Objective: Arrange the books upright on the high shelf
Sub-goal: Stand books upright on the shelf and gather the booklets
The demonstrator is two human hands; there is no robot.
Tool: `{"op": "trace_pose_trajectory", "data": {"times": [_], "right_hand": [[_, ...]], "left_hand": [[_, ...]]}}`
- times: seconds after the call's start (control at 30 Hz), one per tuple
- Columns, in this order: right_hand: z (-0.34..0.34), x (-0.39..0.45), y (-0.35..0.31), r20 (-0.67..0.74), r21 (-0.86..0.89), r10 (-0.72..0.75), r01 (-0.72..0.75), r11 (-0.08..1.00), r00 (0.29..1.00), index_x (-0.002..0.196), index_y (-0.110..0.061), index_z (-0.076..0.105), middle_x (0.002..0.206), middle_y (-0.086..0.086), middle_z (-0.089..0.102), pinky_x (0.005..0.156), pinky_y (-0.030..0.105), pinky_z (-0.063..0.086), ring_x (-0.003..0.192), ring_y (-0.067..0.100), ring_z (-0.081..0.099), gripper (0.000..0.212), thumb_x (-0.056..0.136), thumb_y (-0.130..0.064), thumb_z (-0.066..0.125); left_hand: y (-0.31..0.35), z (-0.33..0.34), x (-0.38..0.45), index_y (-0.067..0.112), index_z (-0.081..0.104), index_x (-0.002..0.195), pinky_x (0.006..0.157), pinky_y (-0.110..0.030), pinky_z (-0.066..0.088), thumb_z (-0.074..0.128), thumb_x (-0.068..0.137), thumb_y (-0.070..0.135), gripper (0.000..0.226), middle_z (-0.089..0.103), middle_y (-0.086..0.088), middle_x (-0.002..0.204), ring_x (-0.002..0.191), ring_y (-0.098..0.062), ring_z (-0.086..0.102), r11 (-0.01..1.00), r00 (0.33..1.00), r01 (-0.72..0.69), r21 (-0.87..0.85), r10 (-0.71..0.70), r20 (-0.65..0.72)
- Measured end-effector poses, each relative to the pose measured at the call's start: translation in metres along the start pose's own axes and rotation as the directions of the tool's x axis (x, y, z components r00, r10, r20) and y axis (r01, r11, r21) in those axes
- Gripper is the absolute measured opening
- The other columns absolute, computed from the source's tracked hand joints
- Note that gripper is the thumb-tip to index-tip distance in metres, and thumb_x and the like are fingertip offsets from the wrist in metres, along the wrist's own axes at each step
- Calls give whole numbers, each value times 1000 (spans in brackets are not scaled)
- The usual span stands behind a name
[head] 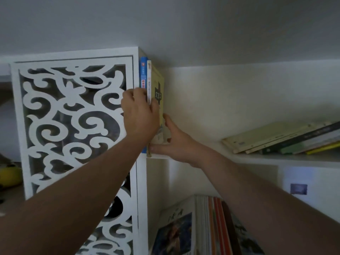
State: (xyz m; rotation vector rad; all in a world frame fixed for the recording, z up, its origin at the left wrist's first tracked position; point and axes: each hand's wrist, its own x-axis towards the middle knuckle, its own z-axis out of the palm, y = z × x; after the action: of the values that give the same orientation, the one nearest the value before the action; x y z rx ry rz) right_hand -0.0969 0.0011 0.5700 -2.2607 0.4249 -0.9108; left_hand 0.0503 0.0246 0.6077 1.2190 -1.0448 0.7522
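Note:
Two books stand upright at the left end of the high shelf (276,159): a blue book (143,72) against the white side panel and a yellow-green book (158,83) beside it. My left hand (138,111) curls over the spines of both, fingers wrapped on the yellow-green book's front edge. My right hand (176,142) presses flat against that book's cover near its bottom, thumb along the shelf edge. A stack of several books (283,138) lies flat at the right end of the same shelf.
A white carved lattice panel (73,126) closes the cabinet to the left. The ceiling hangs just above the books. On the lower shelf several books (207,227) lean upright. A yellow object (9,175) sits far left.

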Motion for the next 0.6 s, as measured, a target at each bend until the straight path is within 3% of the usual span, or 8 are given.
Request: {"op": "trace_pose_trajectory", "data": {"times": [0.07, 0.17, 0.23, 0.3, 0.33, 0.47, 0.6], "right_hand": [[11, 16, 2, 26, 1, -17, 17, 1000, 1000, 159, -44, 16, 131, -14, 61, 84, 13, 56, 111, 1, 67, 102, 89, -21, 85], [17, 34, 5, 29, 32, -9, 8, 999, 1000, 163, -34, 12, 132, -12, 56, 74, 8, 55, 110, 3, 63, 100, 93, -17, 80], [17, 51, 14, 54, 19, 16, -17, 1000, 998, 168, -34, 3, 145, -12, 52, 91, 12, 54, 121, 1, 59, 105, 95, -23, 79], [14, 64, 21, 86, -40, 60, -56, 998, 995, 168, -34, -12, 164, -9, 39, 112, 22, 43, 142, 8, 47, 110, 98, -33, 74], [12, 69, 24, 96, -95, 74, -65, 993, 993, 167, -32, -16, 170, -7, 29, 114, 22, 36, 150, 11, 38, 109, 100, -34, 70], [4, 72, 29, 144, -223, 51, -18, 975, 988, 165, -22, -23, 177, -1, 9, 115, 14, 24, 158, 11, 19, 103, 106, -40, 60], [18, 64, 40, 62, -260, 30, -13, 966, 998, 168, -23, -13, 174, 1, 24, 98, 5, 36, 154, 14, 32, 100, 105, -44, 63]], "left_hand": [[-4, 1, 2, 11, 52, 133, 84, -46, 56, 59, 94, 23, 41, 49, -18, 127, 112, -31, 51, 1000, 1000, -21, -23, 21, 4], [-17, -8, 0, 29, 36, 154, 88, -36, 49, 57, 96, 23, 62, 46, -13, 128, 116, -26, 47, 997, 992, -69, -26, 72, 100], [-32, -16, -3, 37, 32, 158, 94, -36, 45, 53, 102, 31, 61, 45, -12, 132, 120, -26, 45, 990, 975, -140, 34, 131, 182], [-49, -24, -7, 34, 37, 159, 96, -40, 43, 52, 104, 35, 56, 47, -16, 134, 120, -32, 45, 946, 942, -280, 166, 237, 236], [-56, -28, -9, 32, 41, 158, 95, -42, 44, 54, 104, 35, 56, 47, -18, 133, 119, -36, 46, 915, 924, -335, 225, 273, 266], [-67, -29, -15, 32, 45, 155, 95, -41, 40, 55, 103, 37, 53, 46, -24, 132, 119, -42, 45, 865, 900, -398, 307, 303, 313], [-71, -21, -25, 29, 52, 151, 95, -43, 39, 40, 109, 38, 45, 48, -27, 131, 122, -46, 46, 806, 874, -463, 369, 348, 338]]}}
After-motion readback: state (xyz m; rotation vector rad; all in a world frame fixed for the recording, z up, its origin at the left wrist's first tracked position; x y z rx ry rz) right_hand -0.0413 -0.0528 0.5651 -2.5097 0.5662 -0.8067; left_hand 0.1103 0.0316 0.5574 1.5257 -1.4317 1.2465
